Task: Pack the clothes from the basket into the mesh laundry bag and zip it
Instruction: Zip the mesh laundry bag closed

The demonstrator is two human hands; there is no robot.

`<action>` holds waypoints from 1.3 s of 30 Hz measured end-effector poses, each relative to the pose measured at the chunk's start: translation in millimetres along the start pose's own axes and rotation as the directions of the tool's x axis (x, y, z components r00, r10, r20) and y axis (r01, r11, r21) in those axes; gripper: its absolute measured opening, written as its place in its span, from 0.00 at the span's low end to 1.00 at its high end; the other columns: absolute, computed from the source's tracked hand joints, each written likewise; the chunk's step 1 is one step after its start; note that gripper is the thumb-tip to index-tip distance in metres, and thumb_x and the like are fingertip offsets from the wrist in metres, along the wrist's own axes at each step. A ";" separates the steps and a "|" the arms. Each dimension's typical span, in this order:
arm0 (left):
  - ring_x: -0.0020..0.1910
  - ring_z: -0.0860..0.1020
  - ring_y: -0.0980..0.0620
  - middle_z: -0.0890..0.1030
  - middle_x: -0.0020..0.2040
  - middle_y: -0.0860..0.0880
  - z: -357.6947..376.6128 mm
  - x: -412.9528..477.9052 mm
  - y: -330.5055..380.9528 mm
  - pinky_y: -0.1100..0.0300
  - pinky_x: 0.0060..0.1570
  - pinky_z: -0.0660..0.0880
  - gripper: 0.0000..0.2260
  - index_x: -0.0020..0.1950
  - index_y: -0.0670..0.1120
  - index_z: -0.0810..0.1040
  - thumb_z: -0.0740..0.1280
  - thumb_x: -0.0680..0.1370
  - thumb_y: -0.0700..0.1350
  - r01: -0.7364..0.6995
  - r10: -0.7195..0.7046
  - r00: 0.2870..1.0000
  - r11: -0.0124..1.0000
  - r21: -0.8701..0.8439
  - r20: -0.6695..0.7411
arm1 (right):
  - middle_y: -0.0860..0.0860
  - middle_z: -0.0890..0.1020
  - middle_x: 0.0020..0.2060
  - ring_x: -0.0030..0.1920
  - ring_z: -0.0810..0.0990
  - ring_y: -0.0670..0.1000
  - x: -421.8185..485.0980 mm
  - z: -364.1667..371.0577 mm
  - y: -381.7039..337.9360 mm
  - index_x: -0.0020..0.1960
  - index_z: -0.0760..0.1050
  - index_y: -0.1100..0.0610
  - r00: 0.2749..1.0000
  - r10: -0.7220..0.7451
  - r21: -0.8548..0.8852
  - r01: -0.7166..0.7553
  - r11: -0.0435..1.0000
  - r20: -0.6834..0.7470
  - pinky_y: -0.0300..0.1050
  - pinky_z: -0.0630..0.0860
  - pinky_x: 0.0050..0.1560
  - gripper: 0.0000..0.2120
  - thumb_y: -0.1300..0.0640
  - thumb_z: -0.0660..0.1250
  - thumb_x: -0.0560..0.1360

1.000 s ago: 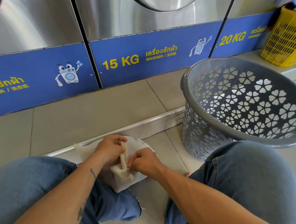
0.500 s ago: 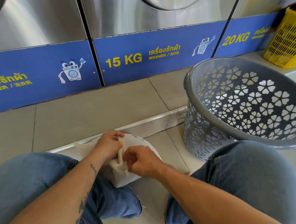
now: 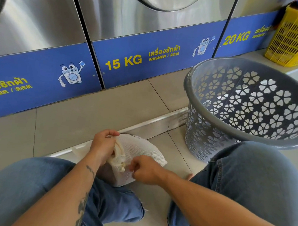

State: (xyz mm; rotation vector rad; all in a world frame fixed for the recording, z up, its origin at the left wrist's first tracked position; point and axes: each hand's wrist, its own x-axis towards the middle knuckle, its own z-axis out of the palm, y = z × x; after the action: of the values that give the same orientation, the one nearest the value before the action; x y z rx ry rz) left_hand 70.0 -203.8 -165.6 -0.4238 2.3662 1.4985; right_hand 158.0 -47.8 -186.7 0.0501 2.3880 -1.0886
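A cream mesh laundry bag [image 3: 138, 151], bulging and full, lies on the tiled floor between my knees. My left hand [image 3: 103, 146] grips the bag's upper edge beside its seam. My right hand [image 3: 146, 169] pinches a small tab at the near end of that seam, fingers closed on it. The grey plastic basket [image 3: 248, 136] with flower-shaped holes stands to the right, beside my right knee. No clothes show inside the part of it I can see.
Steel washers with blue panels [image 3: 124, 60] line the raised tiled step [image 3: 89, 110] ahead. A yellow basket [image 3: 297, 36] with items sits on the step at far right. My jeans-clad knees [image 3: 259, 179] flank the bag.
My right hand has slid down the bag's seam toward me, away from my left hand. The left hand keeps its grip on the bag's upper edge.
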 end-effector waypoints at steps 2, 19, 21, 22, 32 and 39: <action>0.38 0.76 0.44 0.79 0.42 0.43 0.3 1.7 0.7 0.50 0.38 0.76 0.15 0.47 0.49 0.82 0.58 0.78 0.33 -0.006 0.006 1.000 1.000 0.002 0.014 | 0.48 0.81 0.41 0.46 0.81 0.52 3.0 -8.5 -2.7 0.43 0.80 0.50 0.991 0.078 0.202 -0.055 0.978 -0.108 0.50 0.81 0.50 0.09 0.63 0.67 0.71; 0.37 0.77 0.46 0.79 0.41 0.42 14.6 -10.2 28.7 0.54 0.36 0.77 0.12 0.49 0.45 0.80 0.61 0.76 0.32 -0.045 0.049 0.992 0.998 -0.035 0.115 | 0.52 0.84 0.42 0.44 0.83 0.57 0.6 21.9 -24.0 0.42 0.76 0.51 0.967 0.104 0.225 -0.051 0.973 -0.231 0.52 0.78 0.41 0.09 0.46 0.65 0.68; 0.37 0.78 0.45 0.78 0.41 0.41 23.3 -12.3 37.5 0.52 0.37 0.79 0.12 0.50 0.45 0.80 0.61 0.76 0.31 -0.067 0.072 0.984 0.997 -0.039 0.161 | 0.53 0.85 0.44 0.45 0.82 0.57 -4.0 15.4 -19.9 0.45 0.78 0.52 0.952 0.126 0.276 -0.046 0.960 -0.279 0.53 0.79 0.43 0.10 0.48 0.64 0.68; 0.38 0.78 0.44 0.78 0.41 0.41 28.1 -12.9 41.7 0.49 0.39 0.81 0.13 0.49 0.46 0.80 0.61 0.76 0.32 -0.078 0.084 0.979 0.996 -0.039 0.183 | 0.53 0.85 0.43 0.45 0.82 0.57 -6.2 9.7 -16.5 0.44 0.79 0.53 0.945 0.137 0.313 -0.039 0.949 -0.298 0.54 0.80 0.44 0.09 0.51 0.64 0.68; 0.33 0.73 0.51 0.74 0.34 0.49 46.4 -18.4 67.0 0.55 0.33 0.72 0.14 0.47 0.51 0.81 0.62 0.76 0.34 -0.363 0.348 0.917 0.931 0.046 0.196 | 0.53 0.75 0.29 0.32 0.73 0.51 -24.6 -41.0 3.5 0.25 0.71 0.52 0.972 0.191 0.604 -0.072 0.794 -0.134 0.43 0.73 0.32 0.20 0.66 0.73 0.69; 0.37 0.75 0.50 0.80 0.43 0.48 32.7 -13.9 35.8 0.58 0.36 0.69 0.14 0.45 0.52 0.80 0.57 0.78 0.37 -0.285 0.279 0.958 0.901 0.328 0.068 | 0.55 0.76 0.31 0.30 0.74 0.51 -26.2 -13.5 11.3 0.33 0.76 0.53 0.974 0.196 0.432 -0.225 0.873 0.110 0.43 0.71 0.32 0.09 0.62 0.70 0.70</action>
State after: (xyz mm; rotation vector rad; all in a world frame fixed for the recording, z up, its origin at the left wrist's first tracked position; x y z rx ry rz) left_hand 71.4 -158.3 -144.0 0.0186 2.6881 1.1570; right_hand 177.5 -25.9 -175.0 0.4190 1.9769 -1.4768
